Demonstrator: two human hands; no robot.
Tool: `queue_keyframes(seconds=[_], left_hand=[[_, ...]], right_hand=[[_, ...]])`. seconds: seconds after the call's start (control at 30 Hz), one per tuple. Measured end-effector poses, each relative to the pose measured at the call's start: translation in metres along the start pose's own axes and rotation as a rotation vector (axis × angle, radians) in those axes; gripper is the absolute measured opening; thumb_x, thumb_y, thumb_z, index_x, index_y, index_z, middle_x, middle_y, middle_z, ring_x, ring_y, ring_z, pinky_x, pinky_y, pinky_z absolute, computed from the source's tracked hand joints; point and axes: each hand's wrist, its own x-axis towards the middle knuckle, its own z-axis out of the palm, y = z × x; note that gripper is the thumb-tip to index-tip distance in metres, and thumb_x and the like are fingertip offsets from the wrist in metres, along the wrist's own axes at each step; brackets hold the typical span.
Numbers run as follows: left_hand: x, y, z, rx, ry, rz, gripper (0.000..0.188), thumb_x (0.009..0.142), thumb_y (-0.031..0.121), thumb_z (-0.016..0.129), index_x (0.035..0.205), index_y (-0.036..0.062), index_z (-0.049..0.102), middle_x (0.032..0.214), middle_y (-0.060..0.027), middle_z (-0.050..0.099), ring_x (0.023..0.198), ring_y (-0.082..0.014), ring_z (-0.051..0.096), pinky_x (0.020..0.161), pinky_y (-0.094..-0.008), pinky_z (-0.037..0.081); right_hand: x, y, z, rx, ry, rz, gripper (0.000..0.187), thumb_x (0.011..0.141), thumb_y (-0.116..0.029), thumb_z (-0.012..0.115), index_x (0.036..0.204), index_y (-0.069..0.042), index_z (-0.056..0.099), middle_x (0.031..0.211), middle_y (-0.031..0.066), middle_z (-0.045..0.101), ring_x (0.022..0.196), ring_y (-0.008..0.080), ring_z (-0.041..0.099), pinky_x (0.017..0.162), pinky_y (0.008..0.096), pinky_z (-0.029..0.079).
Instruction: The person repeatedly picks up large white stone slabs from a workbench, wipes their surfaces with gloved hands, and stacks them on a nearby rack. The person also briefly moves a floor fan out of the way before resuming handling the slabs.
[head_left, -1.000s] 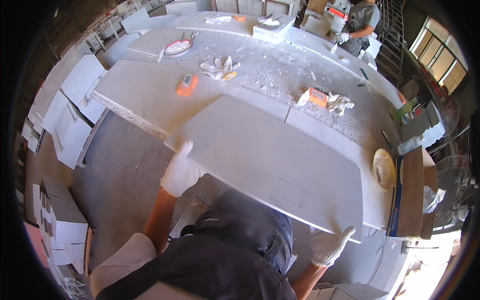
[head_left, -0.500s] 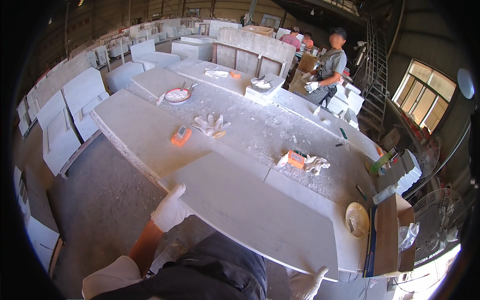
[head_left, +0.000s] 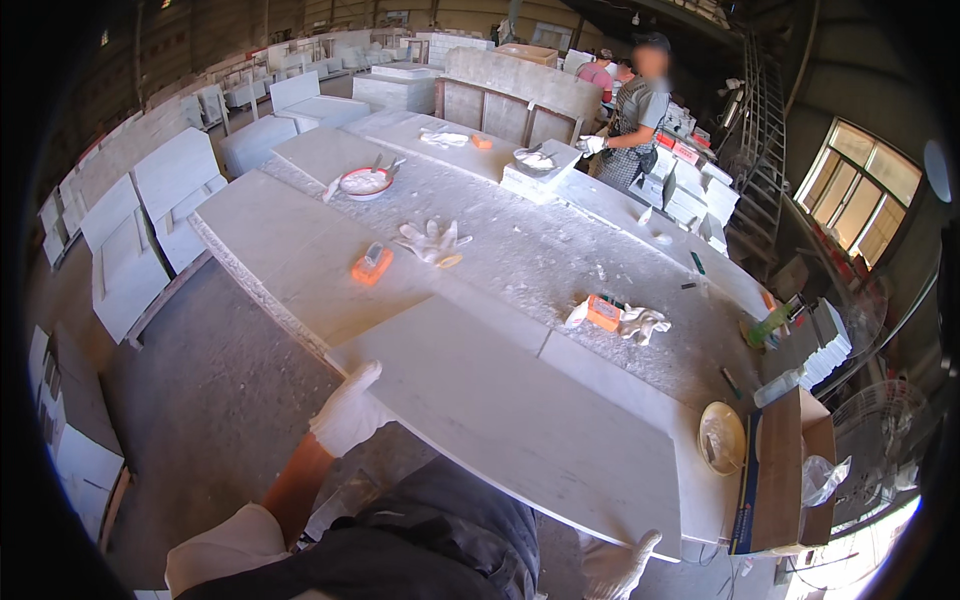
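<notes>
A broad grey-white slab (head_left: 520,420) is being held at its near edge, tilted across the view, its far side laid over the front of the dusty worktable (head_left: 500,265) and its near side jutting out toward the body. The left corner is gripped by the gloved left hand (head_left: 350,410), thumb pressed on top; the near right corner is clasped by the gloved right hand (head_left: 615,565), though its fingers are mostly hidden beneath, so that hold can be judged only by the thumb. Just past the slab's far left edge an orange block (head_left: 372,267) is set down, with a loose white glove (head_left: 433,242) beside it and a red-rimmed bowl (head_left: 367,196) of white powder farther back. Beyond the far edge, an orange box (head_left: 604,313) is parked against a crumpled glove (head_left: 643,324). The right end is crowded: a yellowish bowl (head_left: 735,430) is placed close by, hemmed in by a cardboard box (head_left: 768,470). Across the table, a gloved co-worker (head_left: 637,120) can be seen standing.
</notes>
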Motion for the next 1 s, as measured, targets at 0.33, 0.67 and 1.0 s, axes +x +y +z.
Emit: queue_keyframes(seconds=[0.33,0.67,1.0], left_hand=[[-0.002,0.000,0.004,0.007,0.050,0.015,0.054,0.108,0.029,0.035,0.153,0.0024,0.025,0.155,-0.0152,0.035,0.143,-0.0328,0.036,0.118,-0.0529,0.031],[-0.002,0.001,0.007,0.020,0.095,-0.002,0.054,0.108,0.028,0.035,0.153,0.0005,0.025,0.155,-0.0164,0.035,0.142,-0.0333,0.036,0.117,-0.0528,0.032],[-0.002,-0.001,0.004,-0.016,0.065,0.009,0.055,0.105,0.028,0.045,0.150,0.0003,0.030,0.153,-0.0171,0.039,0.140,-0.0337,0.041,0.116,-0.0533,0.035]], right_hand=[[0.004,-0.002,-0.005,-0.184,-0.003,-0.087,0.101,0.084,-0.074,0.059,0.145,0.004,0.042,0.057,-0.0004,0.047,0.040,0.0085,0.032,0.036,0.0206,0.030],[0.003,-0.002,-0.006,-0.193,0.073,-0.062,0.099,0.081,-0.076,0.061,0.138,0.004,0.049,0.054,-0.0021,0.042,0.039,0.0085,0.030,0.037,0.0219,0.030],[0.016,-0.008,-0.020,-0.122,-0.003,-0.055,0.098,0.083,-0.073,0.061,0.139,0.007,0.047,0.060,0.0023,0.048,0.044,0.0123,0.039,0.040,0.0242,0.036]])
